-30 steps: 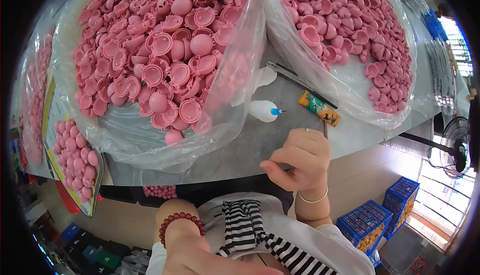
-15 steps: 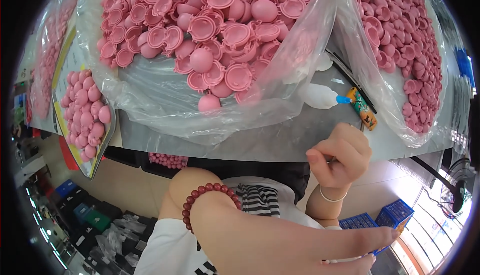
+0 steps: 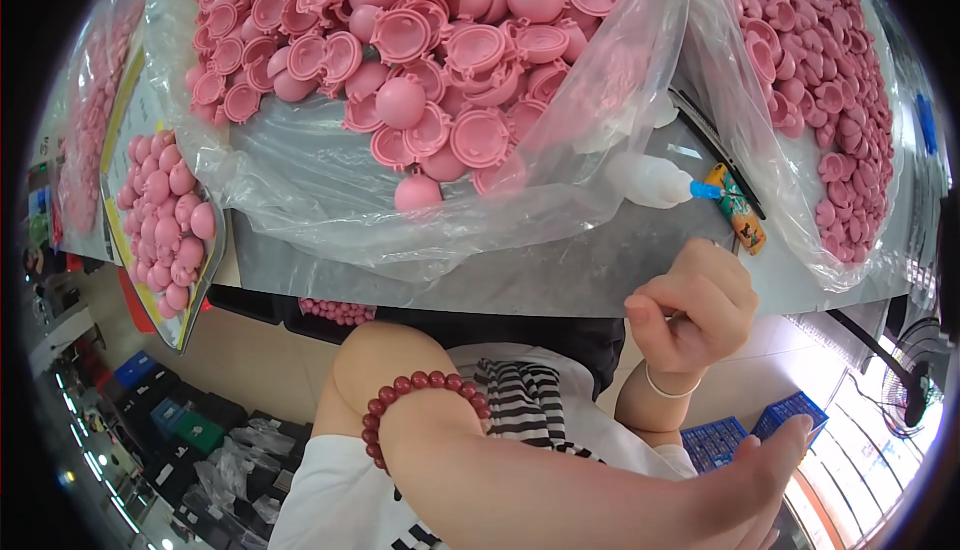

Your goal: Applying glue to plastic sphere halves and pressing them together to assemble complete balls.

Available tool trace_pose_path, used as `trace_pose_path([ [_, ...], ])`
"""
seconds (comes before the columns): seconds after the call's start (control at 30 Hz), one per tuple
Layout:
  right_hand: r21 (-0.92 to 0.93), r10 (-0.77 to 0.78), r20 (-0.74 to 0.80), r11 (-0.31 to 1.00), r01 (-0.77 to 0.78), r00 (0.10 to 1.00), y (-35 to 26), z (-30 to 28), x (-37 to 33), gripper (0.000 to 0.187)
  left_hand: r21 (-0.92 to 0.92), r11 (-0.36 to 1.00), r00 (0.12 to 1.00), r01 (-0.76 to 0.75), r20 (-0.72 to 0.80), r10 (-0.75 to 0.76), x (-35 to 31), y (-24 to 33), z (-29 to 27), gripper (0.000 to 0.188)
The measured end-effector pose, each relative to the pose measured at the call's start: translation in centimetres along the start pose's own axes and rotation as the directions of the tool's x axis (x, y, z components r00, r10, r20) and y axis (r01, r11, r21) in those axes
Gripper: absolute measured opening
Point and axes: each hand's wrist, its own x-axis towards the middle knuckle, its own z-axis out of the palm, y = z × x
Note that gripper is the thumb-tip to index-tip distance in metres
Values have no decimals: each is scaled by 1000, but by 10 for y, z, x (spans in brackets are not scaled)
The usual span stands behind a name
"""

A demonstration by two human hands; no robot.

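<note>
My left arm, with a red bead bracelet point(image 3: 376, 420), reaches across to the lower right. My left hand point(image 3: 745, 490) is there, large and close, its fingers apart and partly cut off by the lower edge; nothing shows in it. Curled into a loose fist, my right hand point(image 3: 700, 305) hovers by the table's front edge, a white bangle point(image 3: 672, 390) on its wrist. No object is visible in it. Nearest to it are a white squeeze bottle point(image 3: 650, 181) with a blue tip, a yellow patterned stick-like item point(image 3: 738, 218) and a slim black tool point(image 3: 715, 145).
Clear plastic bags hold pink hinged round shells point(image 3: 480, 138) in the middle and more pink pieces point(image 3: 800, 70) at right. Closed pink balls point(image 3: 160, 215) lie on a yellow-edged board at left. Blue crates point(image 3: 715, 442) and a fan point(image 3: 905, 385) are beyond the table's edge.
My left hand has shifted slightly, its fingertips now raised higher at the lower right. My right fist moves a little right with the view; the table things appear unmoved.
</note>
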Motion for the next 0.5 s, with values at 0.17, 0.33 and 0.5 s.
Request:
trace_pose_path([
  [0.17, -41, 46, 17, 998, -46, 999, 0, -7, -3, 21, 547, 831, 992, -103, 122, 43, -1, 11, 10, 13],
  [0.33, -3, -22, 57, 1000, 23, 998, 3, -3, 6, 22, 88, 873, 802, 480, -447, -396, 2, 22, 35, 18],
  [0.5, 5, -56, 78, 998, 56, 995, -5, -1, 13, 22, 206, 739, 588, 641, -752, -300, 13, 31, 41, 12],
])
